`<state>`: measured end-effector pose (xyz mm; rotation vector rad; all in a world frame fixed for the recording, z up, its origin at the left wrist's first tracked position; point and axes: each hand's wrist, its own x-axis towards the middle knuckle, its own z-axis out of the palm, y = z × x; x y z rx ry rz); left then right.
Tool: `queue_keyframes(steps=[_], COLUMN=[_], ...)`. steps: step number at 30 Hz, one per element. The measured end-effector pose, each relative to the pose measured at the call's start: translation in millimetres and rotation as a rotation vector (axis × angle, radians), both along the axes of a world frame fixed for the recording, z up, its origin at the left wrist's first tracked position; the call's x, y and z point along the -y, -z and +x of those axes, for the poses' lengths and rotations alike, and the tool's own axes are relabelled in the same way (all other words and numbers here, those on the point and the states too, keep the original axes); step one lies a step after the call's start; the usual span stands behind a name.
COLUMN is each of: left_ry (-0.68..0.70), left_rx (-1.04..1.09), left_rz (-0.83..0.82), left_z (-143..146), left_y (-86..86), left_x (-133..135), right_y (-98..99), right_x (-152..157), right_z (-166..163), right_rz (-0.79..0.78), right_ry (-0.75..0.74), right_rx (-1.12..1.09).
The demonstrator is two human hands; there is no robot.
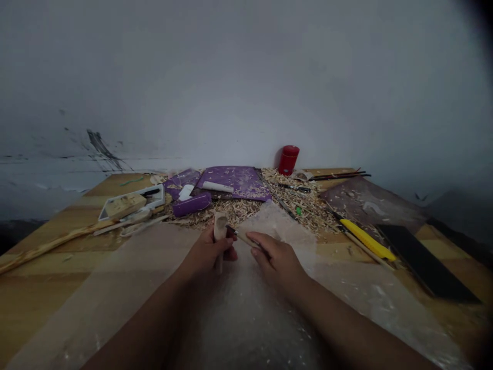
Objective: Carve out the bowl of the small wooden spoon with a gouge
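Note:
My left hand [211, 250] is closed around a pale wooden spoon [220, 226], held upright with its hollowed bowl at the top and its handle pointing down. My right hand [278, 259] grips a carving knife [246, 238] by its light wooden handle. The knife's dark, short blade points left and reaches close to the spoon's bowl; whether it touches the wood I cannot tell. Both hands are above a clear plastic sheet [215, 318] that covers the near part of the wooden table [42, 303].
Wood shavings [239, 211] are heaped behind my hands, around a purple folder [246, 180] and a red can [288, 160]. On the right lie a yellow utility knife [367, 240] and a black flat board [427, 263]. A white tray [102, 213] and long stick [46, 248] are left.

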<state>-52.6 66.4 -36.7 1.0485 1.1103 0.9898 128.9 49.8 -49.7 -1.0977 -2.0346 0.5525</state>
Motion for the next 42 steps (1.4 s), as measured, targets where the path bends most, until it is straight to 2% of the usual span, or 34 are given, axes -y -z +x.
queue_keyframes(steps=[3, 13, 24, 30, 34, 42], left_ry=[-0.009, -0.069, -0.057, -0.149, -0.141, -0.086], left_rx=[-0.032, -0.215, -0.167, -0.229, -0.251, -0.182], left_rz=[-0.016, 0.127, 0.101, 0.127, 0.122, 0.079], left_z=[3, 1, 5, 4, 3, 3], left_y=[-3.3, 0.1, -4.2, -6.3, -4.7, -5.7], left_x=[4, 0, 4, 4, 4, 7], right_y=[-1.7, -10.8, -15.6, -15.3, -14.7, -17.5], right_x=[1, 6, 12, 11, 8, 10], right_z=[-1, 4, 0, -1, -1, -4], right_rz=[0.059, 0.222, 0.357, 0.439, 0.439, 0.447], right_ry=[-0.005, 0.035, 0.150, 0.151, 0.194, 0.184], right_rx=[0.091, 0.322, 0.480, 0.496, 0.486, 0.482])
